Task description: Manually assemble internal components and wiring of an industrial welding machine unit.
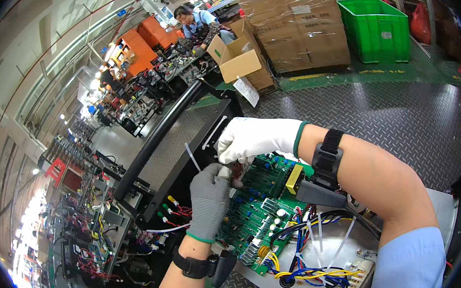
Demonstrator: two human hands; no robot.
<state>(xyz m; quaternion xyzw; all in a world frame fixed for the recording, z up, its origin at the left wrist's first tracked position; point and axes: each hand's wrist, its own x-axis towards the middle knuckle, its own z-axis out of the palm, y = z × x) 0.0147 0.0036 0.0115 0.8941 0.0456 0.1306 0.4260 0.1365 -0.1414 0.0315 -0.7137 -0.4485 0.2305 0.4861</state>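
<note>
My left hand [208, 200], in a grey glove with a green cuff, is closed at the black front panel of an opened device. A white cable tie [192, 157] sticks out past its fingertips. Just above it, my right hand [250, 139], gloved in white, is closed with its fingers bent down toward the left fingertips. What the right fingers pinch is hidden. Reddish wires [236, 172] show between the hands. Beside them lies a green circuit board [255, 202] with a yellow component [294, 178]. More white ties [342, 242] stand up from the wire bundles.
The device's black handle [156, 137] rises left of my hands. Blue and yellow wires run to a terminal block [354, 283]. Beyond are an open carton [244, 62], wrapped boxes [297, 28] and a green bin [374, 33]. A person [200, 22] works at a far bench.
</note>
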